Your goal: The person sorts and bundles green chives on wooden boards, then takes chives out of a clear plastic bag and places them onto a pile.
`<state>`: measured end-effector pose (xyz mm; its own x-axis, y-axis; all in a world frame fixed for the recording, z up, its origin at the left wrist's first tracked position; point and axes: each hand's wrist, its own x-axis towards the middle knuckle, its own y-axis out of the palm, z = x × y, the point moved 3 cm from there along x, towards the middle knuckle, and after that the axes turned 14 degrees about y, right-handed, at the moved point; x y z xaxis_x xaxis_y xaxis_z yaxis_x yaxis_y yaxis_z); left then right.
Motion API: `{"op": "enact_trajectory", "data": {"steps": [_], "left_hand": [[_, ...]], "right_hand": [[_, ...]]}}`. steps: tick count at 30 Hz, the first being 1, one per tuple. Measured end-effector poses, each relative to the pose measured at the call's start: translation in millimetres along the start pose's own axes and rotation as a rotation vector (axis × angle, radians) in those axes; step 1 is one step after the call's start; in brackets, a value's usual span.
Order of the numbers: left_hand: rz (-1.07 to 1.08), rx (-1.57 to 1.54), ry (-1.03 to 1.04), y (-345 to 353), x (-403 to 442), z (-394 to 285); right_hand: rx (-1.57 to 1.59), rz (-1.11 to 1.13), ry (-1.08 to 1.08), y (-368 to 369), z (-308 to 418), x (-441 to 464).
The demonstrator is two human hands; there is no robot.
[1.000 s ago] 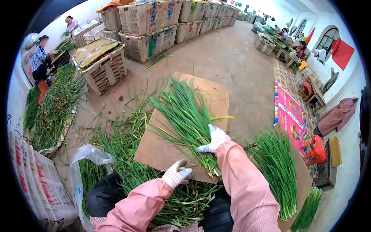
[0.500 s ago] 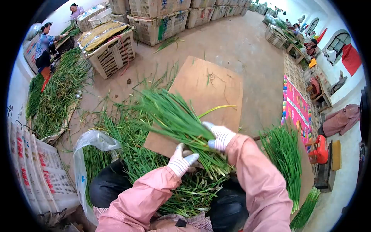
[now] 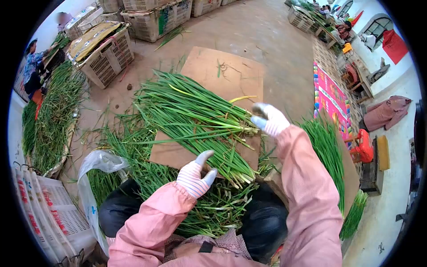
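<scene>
A loose heap of green garlic chives lies spread over a brown board, pale root ends pointing right toward me. My left hand, in a striped white glove, is at the heap's near side with thumb and fingers apart, holding nothing. By the upper root ends is my right hand, also gloved; its fingers are parted, slightly blurred, and nothing shows between them. More chives and trimmings cover my lap.
A tidy chive bundle lies to the right. At left are a clear plastic bag and stacked white crates. A filled crate stands farther off, near a co-worker beside a long chive pile.
The chive bunch that was between my hands now lies fanned out on the board. My hands have moved apart and opened, the right one upward. The view has shifted slightly.
</scene>
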<state>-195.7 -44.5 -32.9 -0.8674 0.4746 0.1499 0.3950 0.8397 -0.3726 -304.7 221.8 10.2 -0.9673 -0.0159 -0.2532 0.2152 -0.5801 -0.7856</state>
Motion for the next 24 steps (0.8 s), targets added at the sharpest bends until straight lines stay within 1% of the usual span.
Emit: {"op": "enact_trajectory", "data": {"steps": [1,3,4,5,7,8,9,11,12,13,15,16,17,18,19,21,22,23,24], "left_hand": [[0.005,-0.006,0.003,0.9,6.5,-3.2],[0.261,0.263,-0.001,8.0,19.8,-8.7],[0.271,0.261,0.053,11.8,24.7,2.7],[0.271,0.313,0.010,10.5,32.3,6.8],[0.136,0.367,0.086,2.0,48.9,21.0],[0.176,0.429,0.046,-0.2,56.8,25.9],[0.212,0.492,0.007,-3.4,64.7,26.1],[0.226,0.491,-0.006,-3.9,78.0,17.5],[0.291,0.507,-0.024,-4.2,84.4,13.6],[0.356,0.522,-0.042,-5.7,90.4,11.3],[0.406,0.503,0.036,-13.9,100.0,10.4],[0.412,0.531,-0.018,-20.2,104.4,12.3],[0.416,0.559,-0.067,-26.6,109.4,13.5],[0.384,0.613,-0.103,-33.5,112.4,19.0],[0.354,0.660,-0.080,-40.5,116.1,24.9],[0.243,0.694,-0.152,-52.6,121.3,32.6],[0.189,0.705,-0.119,-58.7,124.4,29.8],[0.110,0.652,-0.052,-64.6,132.0,32.1],[0.011,0.562,0.055,-72.2,136.3,20.0]], "right_hand": [[0.049,0.129,-0.005,0.9,1.9,-21.7],[-0.094,0.155,0.015,19.9,20.7,-73.6],[-0.151,0.141,0.036,33.5,22.0,-91.2],[-0.207,0.127,0.054,45.3,22.0,-106.1],[-0.283,-0.053,0.045,65.7,16.8,-123.1],[-0.256,0.019,0.157,70.9,18.3,-127.4],[-0.329,-0.038,0.187,78.7,26.9,-134.7],[-0.509,0.013,0.238,98.1,44.7,-135.6],[-0.514,-0.010,0.266,104.0,44.3,-134.3],[-0.513,-0.016,0.264,102.4,41.0,-131.5],[-0.484,0.047,0.223,99.0,31.9,-127.1],[-0.473,0.039,0.172,97.3,29.4,-125.2],[-0.475,0.037,0.169,95.3,22.1,-117.4],[-0.453,0.098,0.194,92.6,15.8,-107.3],[-0.433,0.160,0.218,89.9,11.3,-100.9],[-0.442,0.131,0.180,79.6,6.7,-91.5],[-0.186,0.195,0.111,74.4,1.9,-82.2],[0.072,0.258,0.044,71.0,-5.0,-74.7],[0.519,0.316,0.149,71.5,-21.2,-67.2]]}}
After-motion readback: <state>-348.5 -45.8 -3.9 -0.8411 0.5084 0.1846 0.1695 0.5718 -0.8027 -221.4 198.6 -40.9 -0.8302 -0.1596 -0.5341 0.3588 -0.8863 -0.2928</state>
